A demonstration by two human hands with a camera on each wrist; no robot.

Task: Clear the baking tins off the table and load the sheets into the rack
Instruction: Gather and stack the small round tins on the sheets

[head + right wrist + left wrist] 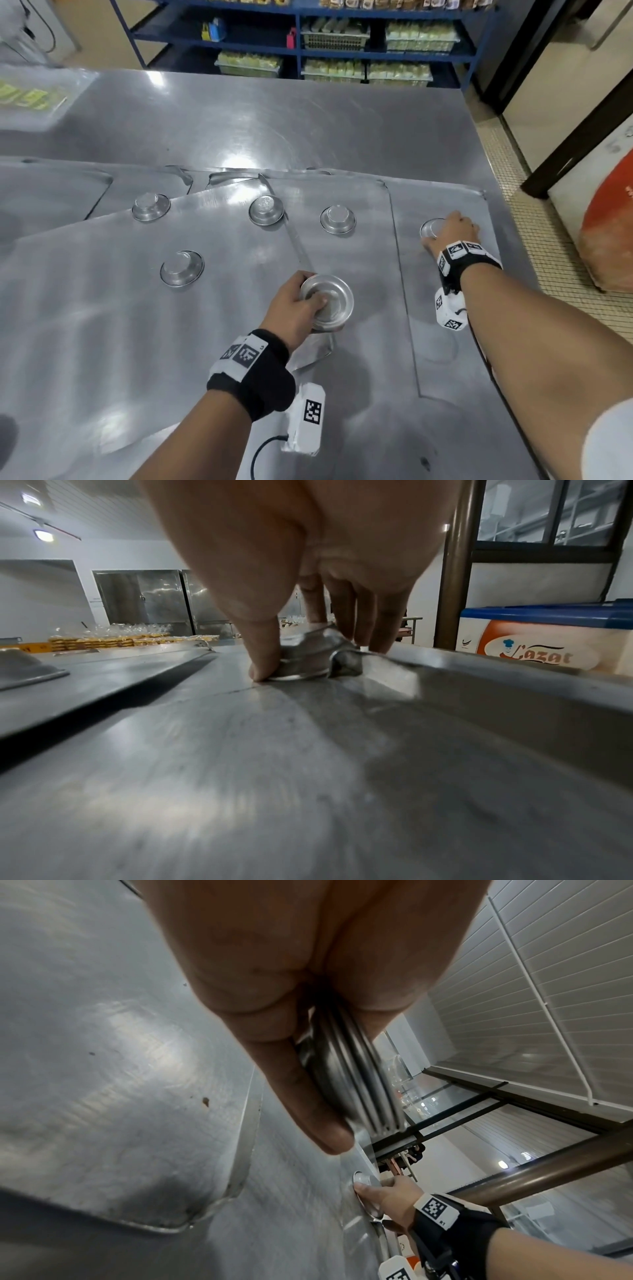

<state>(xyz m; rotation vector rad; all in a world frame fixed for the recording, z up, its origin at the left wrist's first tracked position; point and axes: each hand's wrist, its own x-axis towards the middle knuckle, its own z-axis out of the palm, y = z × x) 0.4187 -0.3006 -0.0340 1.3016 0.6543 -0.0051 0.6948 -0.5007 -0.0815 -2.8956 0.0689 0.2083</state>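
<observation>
A stack of nested round baking tins [327, 303], shiny with flared rims, is gripped in the left hand [294, 308] above overlapping baking sheets [102, 308] on the counter [274, 120]. An upside-down tin [301, 658] on the rightmost sheet is pinched by the right hand [452, 233], fingers [377, 620] curled around it.

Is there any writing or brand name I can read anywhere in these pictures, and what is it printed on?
"Lazat": red script beside a small chef figure, on the orange and white chest freezer.
Yellow print on the clear packet at the table's far left: too blurred to read.
Packets on the blue shelves: too small to read.
Wristbands carry only square code patterns.
</observation>
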